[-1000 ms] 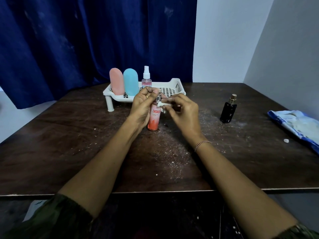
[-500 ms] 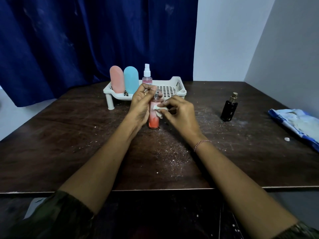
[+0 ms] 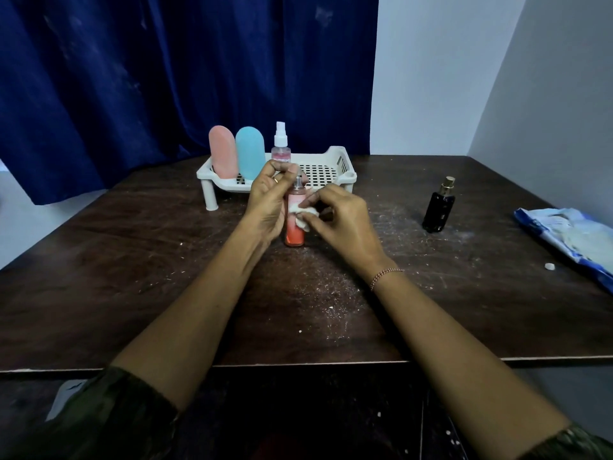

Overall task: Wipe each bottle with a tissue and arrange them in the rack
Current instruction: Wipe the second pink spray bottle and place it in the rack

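Note:
An orange-pink spray bottle (image 3: pixel 294 232) stands upright on the dark wooden table, in front of the white rack (image 3: pixel 343 161). My left hand (image 3: pixel 268 200) grips its top and left side. My right hand (image 3: pixel 341 215) presses a crumpled white tissue (image 3: pixel 302 215) against the bottle's middle. In the rack's left part stand a pink bottle (image 3: pixel 223 151), a blue bottle (image 3: pixel 250 151) and a small clear pink spray bottle (image 3: pixel 280 144). A black perfume bottle (image 3: pixel 438 210) with a gold cap stands alone on the table to the right.
A blue and white tissue pack (image 3: pixel 570 237) lies at the table's right edge, with a small white scrap (image 3: pixel 549 266) beside it. White crumbs dot the tabletop (image 3: pixel 132 277). A blue curtain hangs behind the rack, and a wall rises at the right.
The tissue in my right hand has slid down from the bottle's neck to its middle. My left hand keeps its hold on the bottle's top.

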The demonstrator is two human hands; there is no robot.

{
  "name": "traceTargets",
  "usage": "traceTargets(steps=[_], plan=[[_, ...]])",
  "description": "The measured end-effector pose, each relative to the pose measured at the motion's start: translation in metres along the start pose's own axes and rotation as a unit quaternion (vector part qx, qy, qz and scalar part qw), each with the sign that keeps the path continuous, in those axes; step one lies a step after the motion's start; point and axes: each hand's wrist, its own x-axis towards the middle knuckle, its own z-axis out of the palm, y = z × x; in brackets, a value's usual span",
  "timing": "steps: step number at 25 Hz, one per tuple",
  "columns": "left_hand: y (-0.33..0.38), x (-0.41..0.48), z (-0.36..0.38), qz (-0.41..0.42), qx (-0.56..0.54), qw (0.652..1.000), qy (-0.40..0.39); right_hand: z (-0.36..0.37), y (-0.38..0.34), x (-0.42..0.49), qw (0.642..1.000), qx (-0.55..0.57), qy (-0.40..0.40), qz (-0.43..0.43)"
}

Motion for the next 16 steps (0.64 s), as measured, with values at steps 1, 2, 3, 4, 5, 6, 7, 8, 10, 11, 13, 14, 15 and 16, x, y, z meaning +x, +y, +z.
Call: traceTargets(steps=[1, 2, 3, 4, 5, 6, 7, 8, 10, 11, 13, 14, 15, 16], plan=[[0.0, 0.0, 0.0, 0.001, 0.0, 1.0, 0.002, 0.001, -0.001, 0.001, 1.0, -0.001, 0.014, -0.003], [0.0, 0.0, -0.001, 0.001, -0.002, 1.0, 0.003, 0.001, -0.001, 0.001, 1.0, -0.005, 0.012, -0.004], [0.0, 0.001, -0.002, -0.001, -0.004, 1.0, 0.006, 0.002, 0.0, 0.001, 1.0, -0.008, -0.002, -0.002], [-0.001, 0.003, -0.004, -0.004, -0.006, 1.0, 0.009, 0.002, 0.0, 0.0, 1.0, -0.01, -0.026, 0.001], [-0.002, 0.004, -0.006, -0.005, -0.007, 1.0, 0.013, 0.002, 0.001, -0.001, 0.999, -0.011, -0.053, 0.004], [-0.003, 0.005, -0.006, -0.005, -0.006, 1.0, 0.019, 0.002, 0.001, -0.002, 0.997, -0.015, -0.078, 0.001], [-0.003, 0.006, -0.007, -0.003, -0.005, 1.0, 0.025, 0.002, 0.002, -0.003, 0.995, -0.023, -0.098, -0.007], [-0.003, 0.006, -0.007, -0.002, -0.005, 0.999, 0.032, 0.003, 0.001, -0.003, 0.993, -0.035, -0.115, -0.015], [-0.002, 0.006, -0.007, -0.007, -0.008, 0.999, 0.043, 0.005, 0.0, -0.003, 0.988, -0.055, -0.142, -0.027], [-0.002, 0.006, -0.008, -0.01, -0.01, 0.999, 0.049, 0.006, 0.0, -0.003, 0.986, -0.061, -0.152, -0.033], [-0.002, 0.006, -0.01, -0.016, -0.014, 0.998, 0.061, 0.006, -0.001, -0.003, 0.984, -0.062, -0.159, -0.04], [-0.002, 0.007, -0.01, -0.019, -0.016, 0.998, 0.066, 0.007, -0.001, -0.004, 0.985, -0.059, -0.16, -0.039], [-0.002, 0.007, -0.01, -0.02, -0.021, 0.997, 0.069, 0.007, 0.0, -0.003, 0.985, -0.057, -0.16, -0.035], [-0.001, 0.008, -0.011, -0.021, -0.027, 0.997, 0.071, 0.007, 0.0, -0.003, 0.985, -0.056, -0.16, -0.031]])
